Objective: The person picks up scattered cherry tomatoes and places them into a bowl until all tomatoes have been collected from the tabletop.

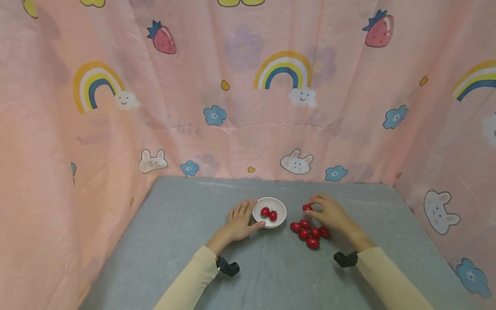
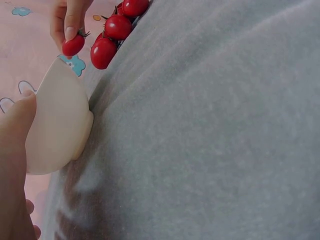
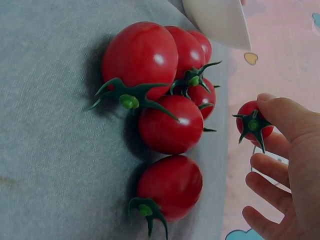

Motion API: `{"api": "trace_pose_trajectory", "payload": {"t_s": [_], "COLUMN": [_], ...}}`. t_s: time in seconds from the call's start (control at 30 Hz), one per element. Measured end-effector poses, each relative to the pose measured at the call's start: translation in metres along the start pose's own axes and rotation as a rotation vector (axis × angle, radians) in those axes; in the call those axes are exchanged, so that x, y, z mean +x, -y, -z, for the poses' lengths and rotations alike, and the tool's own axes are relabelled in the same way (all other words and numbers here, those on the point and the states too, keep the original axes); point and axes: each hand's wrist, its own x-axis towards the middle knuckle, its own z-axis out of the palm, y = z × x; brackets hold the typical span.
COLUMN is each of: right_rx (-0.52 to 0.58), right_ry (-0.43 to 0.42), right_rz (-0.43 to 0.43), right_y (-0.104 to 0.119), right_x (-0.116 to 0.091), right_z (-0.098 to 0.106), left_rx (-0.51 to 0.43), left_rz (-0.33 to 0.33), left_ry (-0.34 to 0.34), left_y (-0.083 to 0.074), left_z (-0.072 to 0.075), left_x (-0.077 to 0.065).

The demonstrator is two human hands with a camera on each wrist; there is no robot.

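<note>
A cherry tomato point(image 3: 248, 131) with a green calyx is pinched between the thumb and forefinger of my right hand point(image 1: 328, 213), above the cloth. Several more cherry tomatoes point(image 1: 304, 234) lie in a cluster just below and left of that hand. The white bowl point(image 1: 281, 217) stands left of the cluster with two tomatoes in it. My left hand point(image 1: 241, 223) rests at the bowl's left side, fingers fairly straight and thumb along the near rim. In the left wrist view, the thumb lies against the outside of the bowl point(image 2: 60, 120); most of the other fingers are hidden.
A grey cloth point(image 1: 174, 241) covers the table. Pink curtains point(image 1: 248, 142) with printed rainbows and rabbits hang behind it and at both sides. Dark wrist devices point(image 1: 227, 266) sit at both cuffs.
</note>
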Motion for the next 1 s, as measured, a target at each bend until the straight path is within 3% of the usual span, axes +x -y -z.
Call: {"api": "trace_pose_trajectory", "payload": {"t_s": [0.5, 1.0], "right_rx": [0.03, 0.049], "right_ry": [0.032, -0.002], "right_rz": [-0.014, 0.072], "right_y": [0.018, 0.04], "right_x": [0.009, 0.019], "right_z": [0.0, -0.004], "left_rx": [-0.002, -0.012], "left_rz": [0.011, -0.009], "left_ry": [0.009, -0.008], "left_y": [0.0, 0.002], "left_z": [-0.001, -0.003], "left_x": [0.001, 0.002]}}
